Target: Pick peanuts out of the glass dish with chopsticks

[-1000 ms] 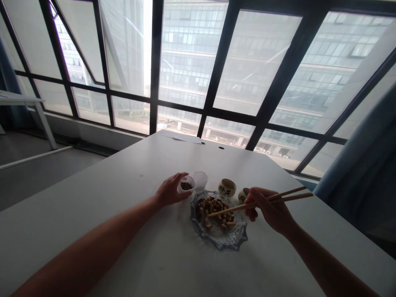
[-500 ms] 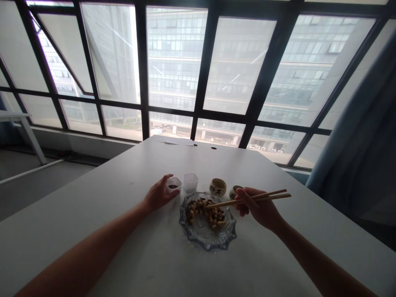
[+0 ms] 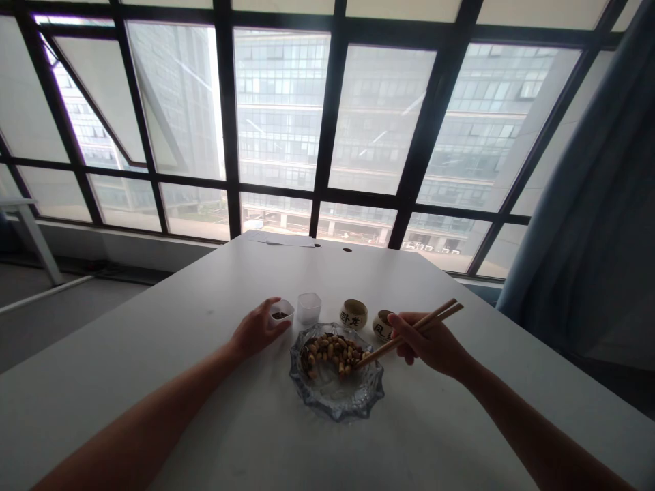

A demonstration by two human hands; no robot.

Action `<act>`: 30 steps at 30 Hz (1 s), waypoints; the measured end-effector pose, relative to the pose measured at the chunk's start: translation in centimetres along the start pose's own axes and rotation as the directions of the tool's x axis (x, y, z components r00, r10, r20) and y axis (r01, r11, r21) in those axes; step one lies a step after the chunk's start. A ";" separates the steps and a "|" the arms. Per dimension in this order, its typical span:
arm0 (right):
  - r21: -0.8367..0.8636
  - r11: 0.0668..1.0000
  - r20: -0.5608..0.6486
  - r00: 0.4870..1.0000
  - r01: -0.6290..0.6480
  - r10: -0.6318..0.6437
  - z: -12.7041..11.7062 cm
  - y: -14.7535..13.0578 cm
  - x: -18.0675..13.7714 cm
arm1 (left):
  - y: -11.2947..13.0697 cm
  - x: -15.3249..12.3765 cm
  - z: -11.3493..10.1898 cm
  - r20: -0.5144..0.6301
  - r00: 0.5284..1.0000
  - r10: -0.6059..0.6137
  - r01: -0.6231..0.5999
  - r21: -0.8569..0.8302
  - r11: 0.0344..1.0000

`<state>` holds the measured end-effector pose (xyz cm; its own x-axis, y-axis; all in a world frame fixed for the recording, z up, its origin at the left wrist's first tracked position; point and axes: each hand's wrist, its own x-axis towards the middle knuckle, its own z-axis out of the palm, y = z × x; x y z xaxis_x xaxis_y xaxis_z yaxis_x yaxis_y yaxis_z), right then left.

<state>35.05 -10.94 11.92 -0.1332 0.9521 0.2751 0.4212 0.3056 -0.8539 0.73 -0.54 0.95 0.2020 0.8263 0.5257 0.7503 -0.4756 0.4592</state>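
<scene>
The left hand (image 3: 254, 332) lies on the white worktop (image 3: 215, 409) at about 10 o'clock from the glass dish (image 3: 335, 399). Its grip is closed around a small clear cup (image 3: 281, 314), with the thumb on the far side and the fingers curled against the near side. The cup stands upright on the worktop and holds something dark, perhaps a sauce; the view is too dim to tell.

Just beside it, at its 3 o'clock, stands a second clear cup (image 3: 309, 307), upright and apart from the hand. Further along the same row are two pale ceramic cups with dark characters on them. One ceramic cup (image 3: 353, 314) sits at 12 o'clock from the dish. The other ceramic cup (image 3: 382, 326) sits at 2 o'clock, partly hidden behind the right hand (image 3: 430, 344).

The right hand's grip is clamped on a pair of wooden chopsticks (image 3: 441, 311). They slant down toward 8 o'clock, with the tips close together and in among the peanuts (image 3: 331, 350). The peanuts are heaped in the far half of the dish, and its near half is bare glass.

Beyond the worktop's far edge rises a dark-framed window (image 3: 327, 136), and a blue-grey curtain (image 3: 588, 225) hangs at 3 o'clock.
</scene>
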 end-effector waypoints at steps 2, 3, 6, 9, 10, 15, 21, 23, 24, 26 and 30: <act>0.003 1.000 -0.026 1.000 0.005 -0.005 -0.2 -0.1 0.0 | 0.1 0.0 -0.1 -0.002 1.000 0.009 -0.009 -0.017 1.000; 0.017 1.000 -0.029 1.000 0.001 -0.001 -0.1 -0.1 0.0 | 0.1 0.0 -0.1 -0.006 1.000 0.014 -0.014 -0.023 1.000; 0.087 0.996 0.012 1.000 -0.013 0.012 0.9 0.1 -0.3 | 0.1 0.0 -0.1 -0.024 1.000 0.020 -0.021 -0.030 0.999; 0.158 0.986 0.123 0.992 -0.044 0.024 3.0 0.5 -0.8 | 0.2 0.0 -0.1 -0.031 0.999 0.017 -0.018 -0.030 0.999; 0.181 0.982 0.149 0.989 -0.052 0.025 3.7 0.7 -0.9 | 0.2 0.0 -0.1 -0.029 0.999 0.017 -0.018 -0.030 0.999; 0.178 0.984 0.124 0.992 0.010 -0.032 5.7 1.4 -1.4 | 0.0 0.0 0.0 -0.020 0.999 0.025 -0.026 -0.034 0.999; -0.002 0.989 0.056 0.987 0.149 -0.148 4.2 1.5 -0.9 | -0.2 0.1 0.2 -0.032 0.999 0.017 -0.018 -0.051 0.999; 0.014 0.990 0.026 0.990 0.139 -0.139 3.9 1.4 -0.7 | -0.2 0.1 0.2 -0.032 0.999 0.017 -0.019 -0.051 0.999; 0.040 0.991 0.003 0.992 0.124 -0.125 3.8 1.3 -0.7 | -0.2 0.1 0.1 -0.031 0.999 0.021 -0.023 -0.051 0.998; 0.101 0.990 -0.050 0.994 0.098 -0.093 3.8 1.2 -0.7 | -0.1 0.1 0.1 -0.031 0.999 0.028 -0.030 -0.050 0.998; 0.167 0.984 -0.059 0.997 0.067 -0.058 4.3 0.9 -0.9 | -0.1 0.1 0.0 -0.023 0.999 0.027 -0.028 -0.042 0.999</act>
<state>31.67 -11.53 9.00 -0.1039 0.9310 0.3499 0.2554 0.3650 -0.8953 0.67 -0.43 0.91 0.2079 0.8061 0.5541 0.7172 -0.5108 0.4740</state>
